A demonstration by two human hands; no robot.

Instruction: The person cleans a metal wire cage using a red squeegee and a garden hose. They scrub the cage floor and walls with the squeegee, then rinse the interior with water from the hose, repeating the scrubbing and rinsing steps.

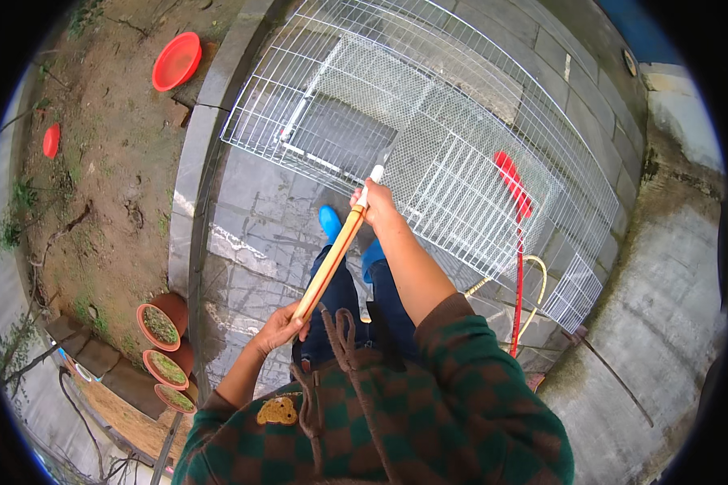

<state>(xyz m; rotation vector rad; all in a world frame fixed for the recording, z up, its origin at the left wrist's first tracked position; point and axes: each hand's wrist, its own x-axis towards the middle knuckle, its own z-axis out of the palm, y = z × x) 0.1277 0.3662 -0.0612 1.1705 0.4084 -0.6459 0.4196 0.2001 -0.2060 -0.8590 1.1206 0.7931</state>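
With both hands I hold a pale yellow pole [333,260] that has a red stripe and a white collar at its far end. My left hand [282,327] grips it low, close to my waist. Higher up, my right hand [373,200] is closed around it at the white collar. Past the collar the tool narrows to a thin greyish part over the wire; its exact form is hard to tell. A large white wire cage [461,182] lies on the paving in front of me, partly lined with fine mesh.
A red broom [519,291] and a yellow hose [545,279] are by the cage's right part. Left of a stone kerb [185,242] lies bare soil with a red basin [177,60] and several terracotta pots [162,321]. A concrete wall [643,339] bounds the right.
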